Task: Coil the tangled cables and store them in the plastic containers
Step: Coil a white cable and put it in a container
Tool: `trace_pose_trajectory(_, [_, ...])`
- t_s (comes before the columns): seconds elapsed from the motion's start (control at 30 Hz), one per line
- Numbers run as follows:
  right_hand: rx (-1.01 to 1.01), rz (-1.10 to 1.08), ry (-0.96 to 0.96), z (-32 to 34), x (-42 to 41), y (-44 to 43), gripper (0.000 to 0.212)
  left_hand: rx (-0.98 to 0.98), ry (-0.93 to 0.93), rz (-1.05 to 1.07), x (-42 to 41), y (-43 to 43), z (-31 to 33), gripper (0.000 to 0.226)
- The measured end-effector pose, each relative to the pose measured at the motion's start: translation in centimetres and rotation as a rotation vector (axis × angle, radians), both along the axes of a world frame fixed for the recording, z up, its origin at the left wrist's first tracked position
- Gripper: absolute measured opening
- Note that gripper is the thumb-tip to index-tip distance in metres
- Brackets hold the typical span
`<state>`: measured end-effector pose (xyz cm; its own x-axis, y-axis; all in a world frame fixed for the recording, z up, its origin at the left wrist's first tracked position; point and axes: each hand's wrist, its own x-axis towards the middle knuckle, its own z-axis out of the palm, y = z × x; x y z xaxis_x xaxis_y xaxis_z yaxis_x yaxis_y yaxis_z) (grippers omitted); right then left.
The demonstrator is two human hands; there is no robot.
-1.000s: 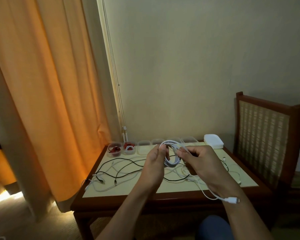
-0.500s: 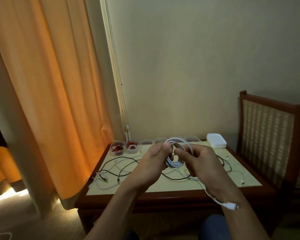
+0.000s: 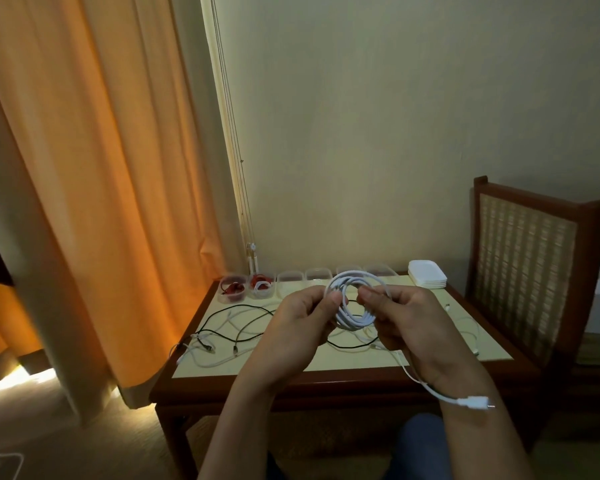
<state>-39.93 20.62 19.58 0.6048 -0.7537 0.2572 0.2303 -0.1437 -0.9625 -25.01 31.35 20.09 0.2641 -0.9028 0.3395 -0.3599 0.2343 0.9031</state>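
Barely shifted since a second before, above table [image 3: 229, 370], short of containers [image 3: 290, 278]. Pinched coil [image 3: 354, 318] at opposite rims with left hand [image 3: 298, 327] and right hand [image 3: 409, 323]. Looked light, limp, springy; best clamped across all loops. Left plug [image 3: 477, 401] dangling.

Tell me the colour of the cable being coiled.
The coiled cable is white, seen in the head view.
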Motion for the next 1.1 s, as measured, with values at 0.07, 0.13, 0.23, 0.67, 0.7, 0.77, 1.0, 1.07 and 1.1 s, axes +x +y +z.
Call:
trace_pose_trajectory(0.07, [0.019,0.002,-0.01,0.0,0.4,0.2,0.028,-0.014,0.052,0.002,-0.5,-0.1,0.0,0.034])
trace_pose_trajectory(0.13, [0.024,0.002,-0.019,0.0,0.6,0.3,0.031,-0.026,0.089,0.019,-0.8,-0.1,0.0,0.031])
trace_pose_trajectory(0.23, [-0.019,-0.011,-0.01,0.0,0.7,0.6,0.029,-0.037,0.039,0.058,-1.0,-0.1,0.0,0.024])
trace_pose_trajectory(0.67, [0.024,0.141,-0.151,-0.6,-2.3,-2.0,0.034,0.092,0.194,-0.313,4.2,1.5,1.3,0.022])
trace_pose_trajectory(0.7, [-0.008,0.029,-0.17,-0.6,-2.3,-2.2,0.028,0.119,0.166,-0.339,4.4,1.6,1.5,0.02])
trace_pose_trajectory(0.77, [-0.123,-0.219,-0.18,-0.4,-1.7,-1.9,0.016,0.151,0.148,-0.352,4.3,1.6,1.8,0.022])
trace_pose_trajectory(1.0, [-0.474,-0.309,-0.051,1.3,-0.9,-1.4,0.015,0.032,0.393,-0.39,5.0,0.6,2.6,0.025])
trace_pose_trajectory(1.07, [-0.618,-0.269,0.077,1.4,-0.8,-2.1,0.017,-0.028,0.397,-0.334,5.8,0.7,3.2,0.025])
trace_pose_trajectory(1.1, [-0.642,-0.236,0.127,1.4,-0.7,-2.4,0.018,-0.058,0.383,-0.295,6.2,0.7,3.6,0.025])
